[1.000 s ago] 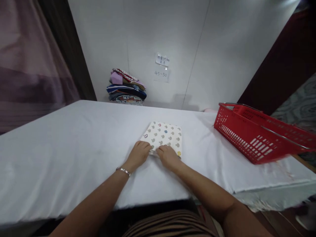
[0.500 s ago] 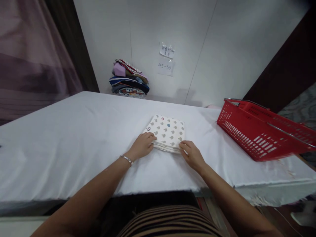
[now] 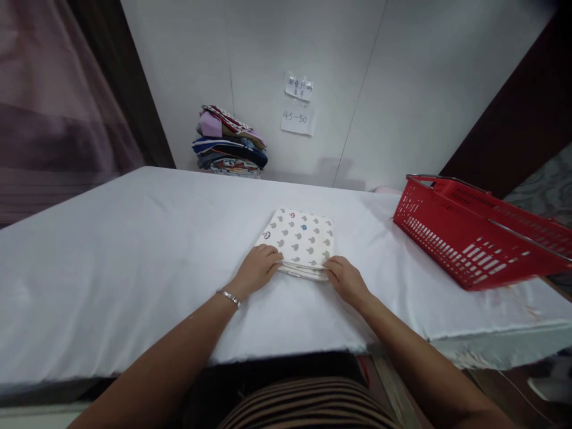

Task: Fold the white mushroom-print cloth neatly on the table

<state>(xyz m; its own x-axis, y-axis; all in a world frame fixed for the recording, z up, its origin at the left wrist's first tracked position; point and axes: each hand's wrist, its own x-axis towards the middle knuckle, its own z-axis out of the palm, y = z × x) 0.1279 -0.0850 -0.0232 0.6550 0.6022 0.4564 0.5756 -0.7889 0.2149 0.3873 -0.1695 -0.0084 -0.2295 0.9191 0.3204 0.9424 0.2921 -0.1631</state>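
Note:
A folded white cloth with small grey, red and blue prints (image 3: 301, 238) lies on the white-covered table (image 3: 134, 250). My left hand (image 3: 259, 268) grips its near left corner, fingers curled around the edge. At the near right corner my right hand (image 3: 345, 277) pinches the folded layers. Both hands rest on the table. A thin bracelet sits on my left wrist.
A red plastic basket (image 3: 473, 232) stands on the table's right side. A stack of folded colourful clothes (image 3: 230, 149) sits at the far edge against the white wall, beside two paper notes (image 3: 298, 104). A curtain hangs at left.
My right hand moved from the middle of the cloth's near edge to its right corner. The cloth shifted slightly away. The left hand stayed at the left corner.

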